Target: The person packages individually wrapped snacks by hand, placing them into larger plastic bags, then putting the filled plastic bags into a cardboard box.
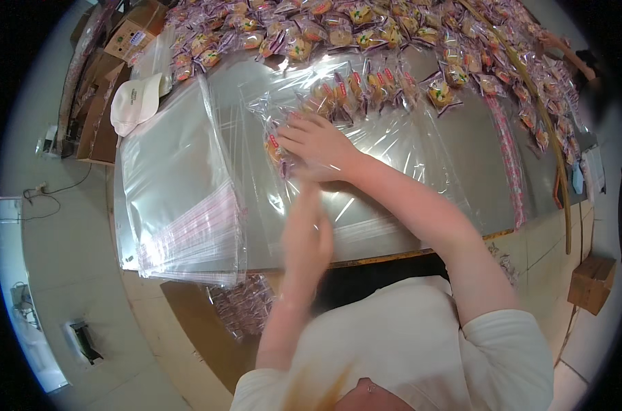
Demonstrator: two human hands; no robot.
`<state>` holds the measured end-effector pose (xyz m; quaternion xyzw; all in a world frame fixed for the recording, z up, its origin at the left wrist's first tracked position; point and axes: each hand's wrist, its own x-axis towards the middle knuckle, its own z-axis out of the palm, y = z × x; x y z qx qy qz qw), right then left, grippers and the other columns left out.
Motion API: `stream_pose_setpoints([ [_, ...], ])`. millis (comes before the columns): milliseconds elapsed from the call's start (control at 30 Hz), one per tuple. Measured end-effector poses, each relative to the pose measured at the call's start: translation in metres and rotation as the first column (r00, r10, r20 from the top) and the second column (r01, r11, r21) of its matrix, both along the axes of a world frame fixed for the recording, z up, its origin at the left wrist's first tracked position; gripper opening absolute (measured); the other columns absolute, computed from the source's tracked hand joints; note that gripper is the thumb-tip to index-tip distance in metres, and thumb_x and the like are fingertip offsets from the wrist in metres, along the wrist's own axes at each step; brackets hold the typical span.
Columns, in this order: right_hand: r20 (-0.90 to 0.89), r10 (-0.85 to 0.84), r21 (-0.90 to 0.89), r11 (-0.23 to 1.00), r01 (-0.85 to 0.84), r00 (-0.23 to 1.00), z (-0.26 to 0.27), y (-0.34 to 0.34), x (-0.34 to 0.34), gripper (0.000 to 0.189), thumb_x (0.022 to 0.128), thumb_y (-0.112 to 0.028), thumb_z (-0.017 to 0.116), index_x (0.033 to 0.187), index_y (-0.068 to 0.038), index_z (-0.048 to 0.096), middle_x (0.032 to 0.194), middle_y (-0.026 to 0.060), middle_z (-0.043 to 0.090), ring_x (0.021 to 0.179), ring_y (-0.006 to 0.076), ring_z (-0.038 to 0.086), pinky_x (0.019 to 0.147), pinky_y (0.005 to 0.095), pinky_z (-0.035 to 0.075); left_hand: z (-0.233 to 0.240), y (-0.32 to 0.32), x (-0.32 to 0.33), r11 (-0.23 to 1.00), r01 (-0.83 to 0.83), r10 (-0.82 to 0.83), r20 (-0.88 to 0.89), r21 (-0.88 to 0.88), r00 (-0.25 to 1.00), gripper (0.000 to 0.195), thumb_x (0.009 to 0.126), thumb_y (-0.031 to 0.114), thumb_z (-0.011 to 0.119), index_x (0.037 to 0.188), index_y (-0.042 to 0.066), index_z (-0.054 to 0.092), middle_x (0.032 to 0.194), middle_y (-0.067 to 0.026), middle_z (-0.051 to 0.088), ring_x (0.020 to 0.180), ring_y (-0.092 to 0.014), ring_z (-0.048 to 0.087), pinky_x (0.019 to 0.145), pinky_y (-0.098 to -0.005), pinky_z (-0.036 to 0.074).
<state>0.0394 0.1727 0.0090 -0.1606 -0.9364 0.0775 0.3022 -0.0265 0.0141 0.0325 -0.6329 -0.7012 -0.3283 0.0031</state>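
Observation:
My right hand [318, 146] lies palm down over individually wrapped pastries [273, 149] at the left end of a row. Its fingers touch the wrappers; whether they grip one is hidden. More wrapped pastries [359, 88] stand on edge in that row, to the right of the hand. They lie on or inside a large clear plastic bag [398, 146], spread flat on the metal tabletop [462, 141]; which of the two I cannot tell. Close below the right wrist, my left hand [309, 231] is motion-blurred over the bag, and its grip is unclear.
A fanned stack of clear bags [180, 180] covers the table's left side, beside a white cap [135, 104]. Loose wrapped pastries [341, 31] heap along the back. A long pole [534, 87] crosses the right side. An open cardboard box [203, 318] stands below the front edge.

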Motion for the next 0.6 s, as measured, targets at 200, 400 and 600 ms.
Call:
stream_pose_setpoints([
  [200, -0.183, -0.091, 0.025, 0.995, 0.097, 0.979, -0.003, -0.015, -0.026, 0.04, 0.067, -0.021, 0.063, 0.105, -0.007, 0.057, 0.11, 0.0066, 0.055, 0.109, 0.0282, 0.048, 0.098, 0.0459, 0.032, -0.004, 0.02, -0.046, 0.938, -0.148, 0.252, 0.324, -0.313, 0.912, 0.057, 0.08, 0.01, 0.051, 0.131, -0.005, 0.028, 0.1, -0.0255, 0.056, 0.083, -0.035, 0.058, 0.068, -0.0386, 0.045],
  [400, 0.0, -0.452, 0.146, 0.882, 0.448, 0.892, -0.036, -0.001, -0.058, 0.042, 0.078, -0.016, 0.052, 0.12, -0.015, 0.05, 0.126, 0.0065, 0.047, 0.111, 0.03, 0.046, 0.095, 0.0461, 0.032, -0.035, 0.021, -0.006, 0.971, -0.147, 0.196, 0.275, -0.19, 0.941, 0.05, 0.085, 0.011, 0.043, 0.131, -0.005, 0.03, 0.058, -0.0144, 0.051, 0.05, -0.023, 0.053, 0.049, -0.0317, 0.041],
  [600, -0.29, -0.124, -0.387, 0.922, 0.003, 0.949, -0.063, 0.009, -0.063, 0.042, 0.077, -0.022, 0.055, 0.119, -0.016, 0.051, 0.12, 0.0049, 0.05, 0.114, 0.0287, 0.045, 0.095, 0.0506, 0.03, -0.029, 0.006, 0.029, 0.969, 0.003, 0.113, 0.458, -0.246, 0.882, 0.05, 0.083, 0.011, 0.047, 0.13, -0.001, 0.035, 0.068, -0.0163, 0.058, 0.062, -0.024, 0.06, 0.059, -0.0305, 0.045],
])
